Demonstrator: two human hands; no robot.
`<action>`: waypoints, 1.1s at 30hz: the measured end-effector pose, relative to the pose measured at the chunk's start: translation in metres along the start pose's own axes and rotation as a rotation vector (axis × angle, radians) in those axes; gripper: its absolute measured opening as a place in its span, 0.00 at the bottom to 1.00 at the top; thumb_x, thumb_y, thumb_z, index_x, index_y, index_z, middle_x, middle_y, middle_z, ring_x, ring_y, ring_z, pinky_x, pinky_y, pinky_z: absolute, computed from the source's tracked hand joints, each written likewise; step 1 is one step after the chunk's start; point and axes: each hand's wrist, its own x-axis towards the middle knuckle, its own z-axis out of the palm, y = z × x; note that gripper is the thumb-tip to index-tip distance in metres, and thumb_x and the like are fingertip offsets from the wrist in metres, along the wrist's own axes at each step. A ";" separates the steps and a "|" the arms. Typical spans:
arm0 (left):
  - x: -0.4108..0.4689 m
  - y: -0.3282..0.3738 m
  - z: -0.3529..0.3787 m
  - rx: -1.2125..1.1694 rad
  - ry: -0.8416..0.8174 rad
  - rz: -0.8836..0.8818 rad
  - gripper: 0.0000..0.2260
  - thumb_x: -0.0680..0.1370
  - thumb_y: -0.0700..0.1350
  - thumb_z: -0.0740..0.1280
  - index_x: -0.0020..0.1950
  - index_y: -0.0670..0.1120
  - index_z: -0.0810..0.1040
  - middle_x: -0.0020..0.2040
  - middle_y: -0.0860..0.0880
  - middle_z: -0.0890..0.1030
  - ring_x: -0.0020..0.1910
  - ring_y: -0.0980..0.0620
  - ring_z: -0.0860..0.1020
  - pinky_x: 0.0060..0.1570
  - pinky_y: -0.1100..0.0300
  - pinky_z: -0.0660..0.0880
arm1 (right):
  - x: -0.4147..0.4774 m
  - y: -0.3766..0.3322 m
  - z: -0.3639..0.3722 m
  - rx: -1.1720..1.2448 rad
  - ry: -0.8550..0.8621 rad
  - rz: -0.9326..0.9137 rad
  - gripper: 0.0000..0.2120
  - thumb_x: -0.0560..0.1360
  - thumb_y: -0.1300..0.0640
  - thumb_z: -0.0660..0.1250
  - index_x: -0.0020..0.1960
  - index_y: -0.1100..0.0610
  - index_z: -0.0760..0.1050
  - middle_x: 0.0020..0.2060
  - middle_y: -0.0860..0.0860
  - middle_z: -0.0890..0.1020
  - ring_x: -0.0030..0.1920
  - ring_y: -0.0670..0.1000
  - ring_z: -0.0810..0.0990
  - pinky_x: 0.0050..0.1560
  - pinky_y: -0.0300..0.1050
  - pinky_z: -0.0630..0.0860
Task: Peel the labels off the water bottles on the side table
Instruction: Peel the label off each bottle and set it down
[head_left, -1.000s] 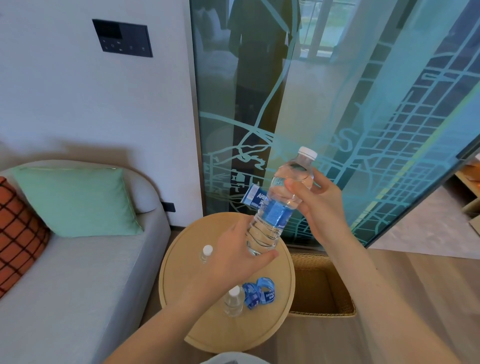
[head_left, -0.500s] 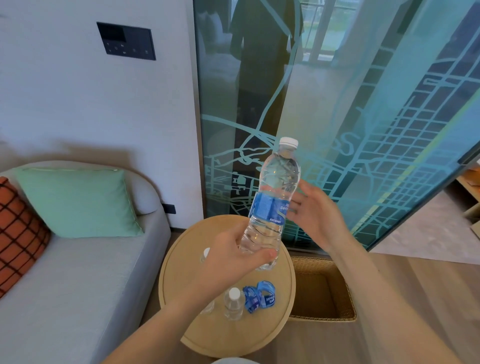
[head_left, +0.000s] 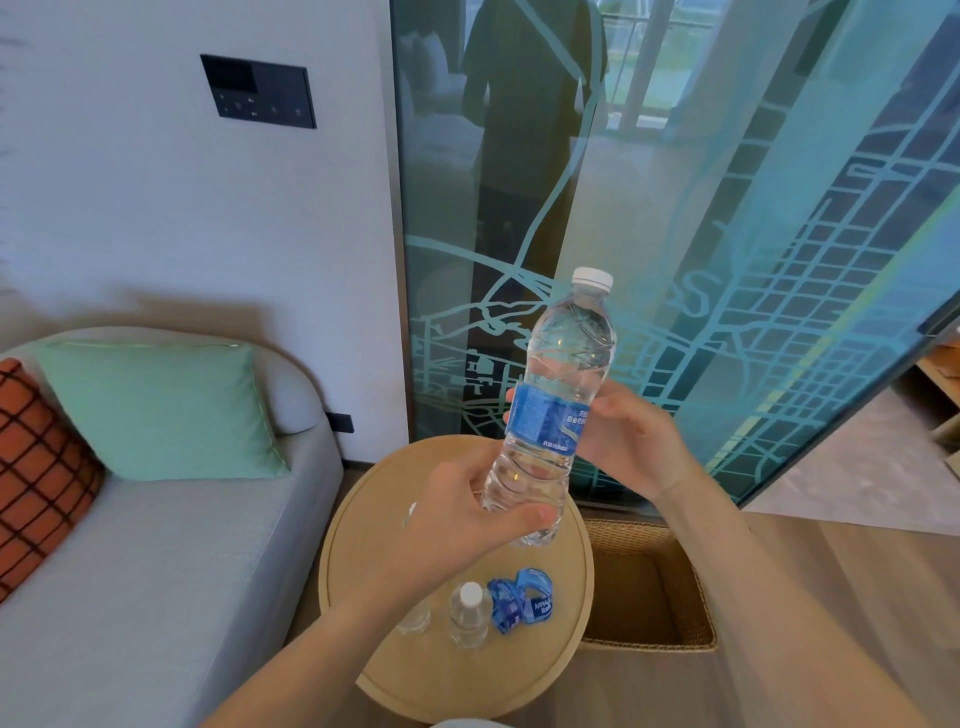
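- Head view: a tinted glass panel (head_left: 727, 208) etched with a street map fills the frame from 12 to 3 o'clock.
- A grey sofa (head_left: 156, 571) sits at 8 o'clock. It carries a green cushion (head_left: 156, 410) and, at the 9 o'clock edge, an orange checked cushion (head_left: 41, 467).
- The round wooden side table (head_left: 441, 675) is at 6 o'clock, with a wicker basket (head_left: 691, 597) just beside it on its 3 o'clock side.
- The water bottle (head_left: 563, 364) is held up above the table near frame centre, tilted with its white cap toward 1 o'clock. A blue label (head_left: 545, 421) is wrapped round its middle.
- The left hand (head_left: 457, 519) grasps the bottle's base, thumb across the front.
- The right hand (head_left: 634, 441) curls round the bottle at the label, and its fingertips (head_left: 511, 400) show past the label's 9 o'clock edge.
- A black control panel (head_left: 258, 91) is on the white wall at 11 o'clock.
- On the table stands an unlabelled capped bottle (head_left: 469, 616). A second clear bottle (head_left: 414, 618) at its 9 o'clock is partly hidden by the left wrist.
- Peeled labels (head_left: 522, 600) lie crumpled just beside the capped bottle, at its 3 o'clock.
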 end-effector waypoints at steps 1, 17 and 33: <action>0.000 0.000 0.000 0.000 0.005 0.003 0.15 0.71 0.44 0.78 0.56 0.53 0.83 0.46 0.63 0.85 0.44 0.66 0.82 0.41 0.77 0.72 | 0.000 0.000 -0.001 -0.012 0.008 -0.005 0.29 0.70 0.54 0.72 0.69 0.62 0.74 0.65 0.63 0.77 0.65 0.62 0.76 0.66 0.61 0.73; 0.004 -0.010 0.001 -0.053 0.046 -0.030 0.15 0.71 0.42 0.78 0.55 0.52 0.83 0.45 0.62 0.85 0.43 0.66 0.82 0.39 0.77 0.73 | 0.000 0.007 -0.007 -0.209 0.115 -0.055 0.23 0.77 0.64 0.60 0.71 0.70 0.67 0.69 0.62 0.75 0.66 0.64 0.76 0.65 0.61 0.74; 0.005 -0.028 -0.002 -0.137 0.058 -0.046 0.16 0.71 0.43 0.79 0.56 0.55 0.83 0.48 0.55 0.87 0.47 0.57 0.84 0.45 0.69 0.78 | -0.009 0.011 0.001 -0.494 0.257 -0.022 0.21 0.76 0.58 0.71 0.68 0.59 0.75 0.60 0.57 0.83 0.61 0.57 0.82 0.64 0.59 0.77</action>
